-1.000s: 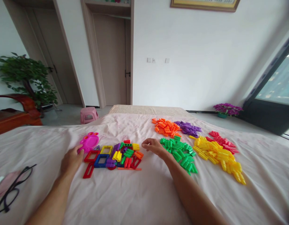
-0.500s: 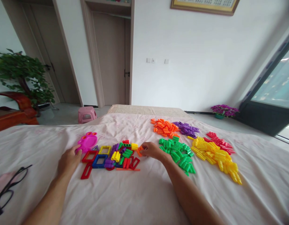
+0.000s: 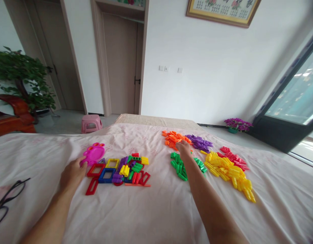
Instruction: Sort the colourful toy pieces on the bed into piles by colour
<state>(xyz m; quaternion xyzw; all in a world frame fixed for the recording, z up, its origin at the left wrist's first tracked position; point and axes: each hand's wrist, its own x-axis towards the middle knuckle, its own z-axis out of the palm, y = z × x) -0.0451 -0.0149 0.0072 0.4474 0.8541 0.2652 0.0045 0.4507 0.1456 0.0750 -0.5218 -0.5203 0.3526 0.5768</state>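
My left hand pinches the near-left edge of a pink paw-shaped plate lying on the cloth. Over the near edge of a pile of orange plastic pieces is my right hand, fingers bent down and closed. What its fingertips hold is hidden among the orange pieces. Between the hands lies a mixed group: a blue square frame, a yellow square frame, red frames, and yellow, purple and green tube pieces. My right forearm partly covers a green pile.
Purple, yellow and red piles lie on the right of the cloth-covered table. Black-framed glasses rest at the left edge. Beyond the table stand a pink stool and a potted plant.
My right hand, which held orange pieces beside the mixed group, has moved right and away to the orange pile. My left hand stays on the pink plate. The view has shifted slightly.
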